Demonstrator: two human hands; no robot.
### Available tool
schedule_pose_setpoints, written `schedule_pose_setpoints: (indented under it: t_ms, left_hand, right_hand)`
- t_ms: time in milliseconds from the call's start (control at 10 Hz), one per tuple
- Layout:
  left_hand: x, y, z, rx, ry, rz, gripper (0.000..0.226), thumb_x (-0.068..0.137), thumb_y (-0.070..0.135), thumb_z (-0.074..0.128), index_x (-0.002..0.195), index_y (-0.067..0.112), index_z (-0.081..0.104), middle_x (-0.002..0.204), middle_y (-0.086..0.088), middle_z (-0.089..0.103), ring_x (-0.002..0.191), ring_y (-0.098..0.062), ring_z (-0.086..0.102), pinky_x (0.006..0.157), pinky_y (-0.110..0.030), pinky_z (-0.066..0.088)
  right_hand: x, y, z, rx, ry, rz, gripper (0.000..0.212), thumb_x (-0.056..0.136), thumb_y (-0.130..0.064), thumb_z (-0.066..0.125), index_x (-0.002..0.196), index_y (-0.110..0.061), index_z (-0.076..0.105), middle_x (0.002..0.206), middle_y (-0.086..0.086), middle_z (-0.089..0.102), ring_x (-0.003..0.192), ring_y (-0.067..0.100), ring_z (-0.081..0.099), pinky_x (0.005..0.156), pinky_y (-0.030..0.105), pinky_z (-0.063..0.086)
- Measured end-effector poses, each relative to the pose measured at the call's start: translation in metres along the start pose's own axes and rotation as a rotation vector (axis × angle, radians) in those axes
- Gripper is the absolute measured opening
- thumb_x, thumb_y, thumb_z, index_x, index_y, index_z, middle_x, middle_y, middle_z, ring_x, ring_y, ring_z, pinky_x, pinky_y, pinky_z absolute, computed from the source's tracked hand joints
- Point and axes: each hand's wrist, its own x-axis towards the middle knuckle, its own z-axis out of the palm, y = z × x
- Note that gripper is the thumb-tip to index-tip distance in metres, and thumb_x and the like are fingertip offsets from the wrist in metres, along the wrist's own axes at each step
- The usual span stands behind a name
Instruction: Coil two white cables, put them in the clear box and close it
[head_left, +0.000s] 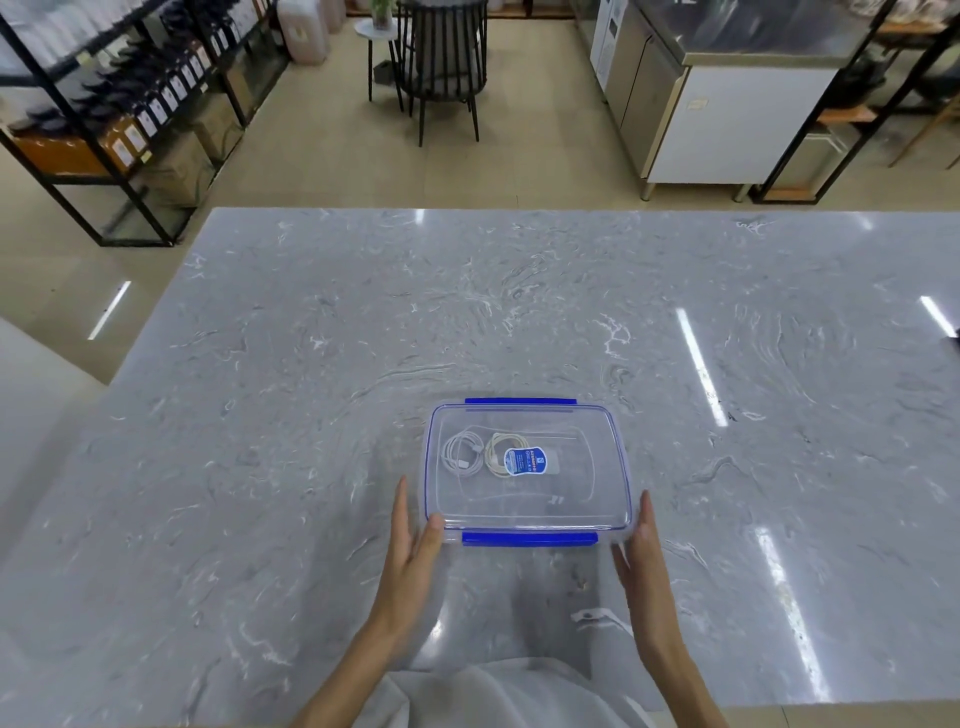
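Clear box, lid on, holds two coiled cables; both hands' grips open, flanking it: left hand, right hand.

Label print too small to read; forearms cut off below.

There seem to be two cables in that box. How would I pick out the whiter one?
On the grey marble table, find the clear box with blue clips, between the person's hands. Two coils lie in its left half. The whiter cable is the leftmost, clear of the blue label that overlaps its cream neighbour.
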Motion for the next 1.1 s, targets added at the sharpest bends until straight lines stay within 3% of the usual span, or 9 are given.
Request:
schedule_pose_setpoints:
  t_ms: [100, 200, 300, 400, 500, 600, 900, 1000, 1100]
  left_hand:
    - [0.018, 0.006, 0.004, -0.049, -0.006, -0.056, 0.058, 0.102, 0.024, 0.045, 0.153, 0.030, 0.018, 0.156, 0.014, 0.027, 0.130, 0.014, 0.038, 0.105, -0.012, 0.036]
    - [0.042, 0.019, 0.006, -0.029, 0.026, -0.024, 0.058, 0.104, 0.017, 0.042, 0.155, 0.021, 0.014, 0.161, 0.006, 0.022, 0.142, -0.004, 0.028, 0.119, -0.029, 0.022]
    - [0.063, 0.028, 0.010, 0.107, 0.076, 0.057, 0.063, 0.104, 0.021, 0.042, 0.155, 0.024, 0.005, 0.164, 0.003, 0.007, 0.149, -0.011, 0.013, 0.120, -0.031, 0.015]
    - [0.064, 0.021, 0.013, 0.661, 0.145, 0.324, 0.064, 0.103, 0.027, 0.041, 0.155, 0.029, 0.003, 0.163, 0.001, -0.013, 0.150, -0.018, -0.015, 0.119, -0.040, 0.001]
    - [0.053, 0.005, 0.016, 1.113, 0.089, 0.476, 0.059, 0.099, 0.039, 0.033, 0.155, 0.029, 0.014, 0.164, -0.002, -0.004, 0.150, -0.031, -0.012, 0.116, -0.061, -0.002]
    - [0.053, -0.007, 0.016, 1.303, 0.027, 0.438, 0.063, 0.097, 0.052, 0.024, 0.155, 0.031, 0.010, 0.164, -0.003, -0.003, 0.150, -0.030, -0.010, 0.115, -0.066, 0.002]
    - [0.096, 0.002, 0.013, 1.401, 0.056, 0.414, 0.079, 0.092, 0.049, 0.048, 0.155, 0.035, 0.002, 0.165, -0.004, -0.002, 0.151, -0.028, -0.009, 0.111, -0.073, 0.006]
    - [0.090, 0.010, 0.017, 1.421, 0.054, 0.410, 0.073, 0.091, 0.049, 0.050, 0.154, 0.032, 0.017, 0.164, -0.008, 0.010, 0.151, -0.031, 0.002, 0.111, -0.071, 0.003]
    - [0.103, 0.036, 0.021, 1.354, 0.109, 0.432, 0.057, 0.092, 0.051, 0.044, 0.144, 0.026, 0.044, 0.153, -0.012, 0.040, 0.144, -0.035, 0.028, 0.112, -0.070, 0.005]
  right_hand:
    - [0.017, -0.005, 0.008, 0.029, -0.021, 0.055, 0.053, 0.101, -0.040, 0.029, 0.150, -0.041, 0.008, 0.160, -0.007, 0.019, 0.144, 0.018, 0.029, 0.113, 0.037, 0.032]
    - [0.035, -0.019, 0.018, 0.021, -0.085, 0.031, 0.057, 0.098, -0.045, 0.029, 0.150, -0.042, 0.005, 0.159, -0.013, 0.018, 0.142, 0.012, 0.030, 0.113, 0.036, 0.033]
    - [0.055, -0.037, 0.026, -0.087, -0.145, 0.014, 0.067, 0.094, -0.054, 0.028, 0.151, -0.039, -0.002, 0.162, -0.012, 0.007, 0.148, 0.014, 0.018, 0.118, 0.039, 0.024]
    - [0.059, -0.041, 0.030, -0.589, -0.105, -0.223, 0.066, 0.096, -0.059, 0.026, 0.150, -0.043, -0.008, 0.163, -0.013, -0.011, 0.150, 0.011, -0.006, 0.119, 0.036, 0.007]
    - [0.048, -0.027, 0.036, -1.118, -0.083, -0.522, 0.060, 0.094, -0.066, 0.008, 0.149, -0.048, -0.006, 0.161, -0.013, -0.010, 0.149, 0.014, -0.015, 0.120, 0.043, -0.005]
    - [0.051, -0.010, 0.045, -1.320, -0.091, -0.535, 0.065, 0.094, -0.066, 0.019, 0.151, -0.043, -0.004, 0.163, -0.004, -0.006, 0.150, 0.024, -0.014, 0.121, 0.050, -0.003]
    - [0.087, -0.018, 0.063, -1.415, -0.046, -0.507, 0.069, 0.094, -0.067, 0.023, 0.152, -0.040, -0.004, 0.163, 0.000, -0.003, 0.149, 0.028, -0.011, 0.119, 0.051, -0.003]
    - [0.084, -0.028, 0.064, -1.467, -0.081, -0.465, 0.067, 0.092, -0.070, 0.013, 0.150, -0.043, -0.006, 0.164, -0.001, -0.003, 0.149, 0.027, -0.013, 0.118, 0.050, -0.010]
    - [0.093, -0.060, 0.063, -1.428, -0.160, -0.465, 0.074, 0.083, -0.074, -0.002, 0.151, -0.045, 0.008, 0.163, -0.003, 0.014, 0.151, 0.026, 0.004, 0.120, 0.050, -0.003]
